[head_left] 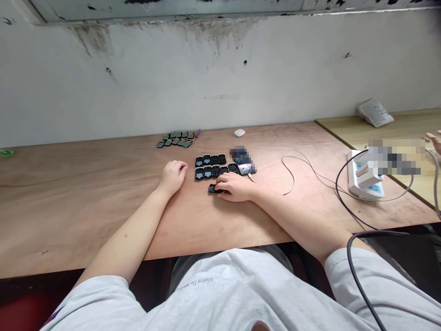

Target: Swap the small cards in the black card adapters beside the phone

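Note:
My right hand [234, 186] has its fingers closed on a small black plastic housing [211, 188], which rests on the table and is partly hidden by the fingers. Just beyond it lie two rows of similar black housings [215, 171], a few of them with light blue squares inside. My left hand [172, 176] rests on the table left of those rows, fingers curled together. A speck of blue shows at its fingertips, too small to name. Farther back sit several small green-grey boards [175, 139], laid out in two rows.
A phone [246, 165] with a white cable lies right of the housings. Behind it is a white earphone case [239, 132]. A white power strip [365, 177] with plugs and cables stands at right. Another person's hand [436, 140] shows at the right edge. A wall bounds the table's back.

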Motion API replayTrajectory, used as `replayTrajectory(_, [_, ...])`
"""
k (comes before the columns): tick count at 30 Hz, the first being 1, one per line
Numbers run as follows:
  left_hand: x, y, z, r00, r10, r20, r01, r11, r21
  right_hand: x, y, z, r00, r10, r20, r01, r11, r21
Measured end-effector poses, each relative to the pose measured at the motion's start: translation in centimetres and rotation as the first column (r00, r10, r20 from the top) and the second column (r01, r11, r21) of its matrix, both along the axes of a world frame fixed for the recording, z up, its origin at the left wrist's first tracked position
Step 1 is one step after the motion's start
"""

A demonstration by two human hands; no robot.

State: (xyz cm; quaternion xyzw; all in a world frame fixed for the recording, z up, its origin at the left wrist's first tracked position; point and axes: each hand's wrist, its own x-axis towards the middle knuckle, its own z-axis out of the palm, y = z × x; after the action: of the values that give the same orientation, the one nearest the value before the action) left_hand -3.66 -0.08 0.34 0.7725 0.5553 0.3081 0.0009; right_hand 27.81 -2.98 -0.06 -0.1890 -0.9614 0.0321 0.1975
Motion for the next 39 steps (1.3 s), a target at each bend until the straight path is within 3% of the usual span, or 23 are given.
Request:
replayTrajectory(4, [2.0, -1.3, 0.5, 0.965, 0.056, 0.255, -0.029, 0.994, -0.109, -0.1, 0.1, -0.2, 1.000, 0.012, -0.028, -0.013, 0.999, -0.038])
replayTrajectory(6, [3.6, -2.3, 0.8, 0.953, 0.009, 0.304, 0.036, 0.989, -0.141, -0.1, 0.1, -0.2, 0.999, 0.001, -0.038, -0.003, 0.999, -0.054])
replayTrajectory(9, [5.9, -3.8, 1.1, 0.944, -0.195, 0.267, 0.242, 0.958, -0.154, -0.2, 0.1, -0.2, 0.999, -0.016, -0.045, 0.012, 0.997, -0.077])
replayTrajectory(13, [7.4, -4.8, 0.9, 0.894, -0.420, 0.154, 0.446, 0.864, -0.234, -0.2, 0.3, -0.4, 0.997, -0.018, -0.074, 0.010, 0.993, -0.116])
replayTrajectory(26, [7.7, -5.3, 1.1, 0.908, -0.333, 0.254, 0.400, 0.868, -0.294, -0.1, 0.5, -0.3, 0.996, -0.036, -0.083, 0.025, 0.991, -0.131])
replayTrajectory(29, [7.7, -5.2, 0.8, 0.907, -0.363, 0.213, 0.414, 0.860, -0.298, -0.1, 0.6, -0.4, 0.996, -0.034, -0.086, 0.022, 0.991, -0.132])
replayTrajectory(34, [7.9, -4.9, 0.1, 0.888, -0.456, 0.062, 0.459, 0.868, -0.190, -0.1, 0.5, -0.3, 0.996, -0.025, -0.087, 0.014, 0.992, -0.122])
replayTrajectory(39, [7.8, -4.9, 0.1, 0.883, -0.469, 0.011, 0.465, 0.872, -0.155, -0.1, 0.6, -0.3, 0.997, -0.028, -0.076, 0.019, 0.993, -0.118])
